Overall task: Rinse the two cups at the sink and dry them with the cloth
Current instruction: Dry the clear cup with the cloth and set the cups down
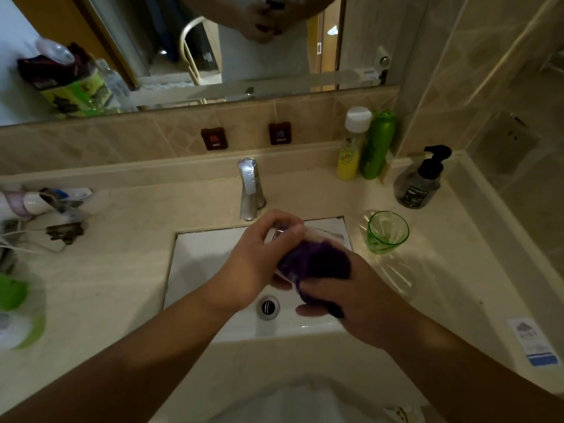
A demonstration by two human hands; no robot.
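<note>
Over the white sink point(207, 257), my left hand point(259, 254) grips a clear cup point(320, 235) that lies tilted on its side. A purple cloth point(317, 261) fills the inside of that cup. My right hand point(360, 300) grips the cloth and presses it into the cup. A green glass cup point(386, 232) stands upright on the counter to the right of the sink, apart from both hands.
A chrome tap point(251, 190) stands behind the sink, no water running. A yellow bottle point(351, 148), a green bottle point(377, 145) and a dark pump bottle point(419, 181) stand at the back right. Cables and tubes point(45, 209) and green containers point(15, 309) crowd the left counter. The drain point(268, 306) is open.
</note>
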